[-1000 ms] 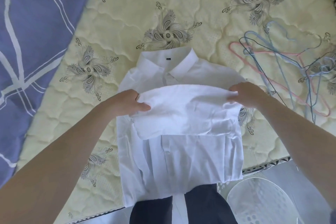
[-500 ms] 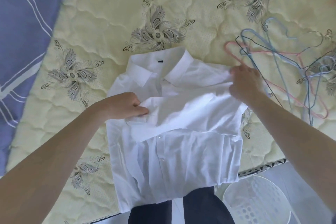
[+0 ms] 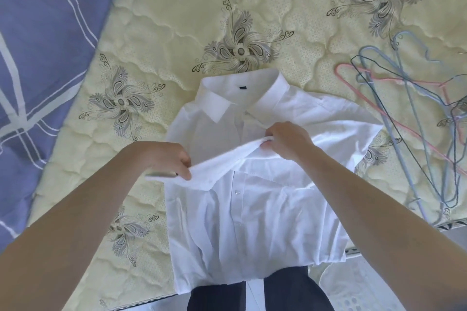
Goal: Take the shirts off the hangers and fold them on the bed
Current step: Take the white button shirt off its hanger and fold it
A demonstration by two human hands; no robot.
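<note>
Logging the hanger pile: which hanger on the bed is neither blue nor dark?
The pink hanger. It is the only pink one; the other hangers tangled with it, right of the shirt, are light blue or dark.

Hangers (image 3: pixel 404 80) cut by right edge; basket (image 3: pixel 353 295) cut by bottom edge; collar label (image 3: pixel 243 87) unreadable.

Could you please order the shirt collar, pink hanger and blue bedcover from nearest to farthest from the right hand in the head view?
1. shirt collar, just beyond the right hand.
2. pink hanger, off to the right.
3. blue bedcover, far left.
</note>
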